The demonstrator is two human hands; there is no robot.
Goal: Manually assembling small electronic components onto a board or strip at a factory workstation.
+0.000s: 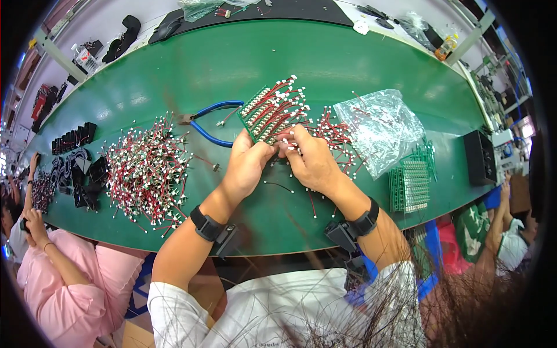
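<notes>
My left hand (pixel 246 165) is closed on the near corner of a green circuit board panel (pixel 249 119), which it holds tilted above the table. Rows of white connectors with red wire leads cover the panel, their loose ends fanning off to the right. My right hand (pixel 316 165) pinches a red connector cable (pixel 282 138) at the panel's near edge, beside my left thumb; its tip is hidden by my fingers. Blue-handled cutters (pixel 212 138) lie open just left of the panel. A smaller pile of red cables (pixel 342 142) spreads on the table behind my right hand.
A large heap of red connector cables (pixel 148 171) sits on the left of the green table (pixel 232 49). To the right are a clear plastic bag (pixel 383 124), stacked green panels (pixel 411 185) and a black bin (pixel 478 156). A person in pink (pixel 69 272) sits at left.
</notes>
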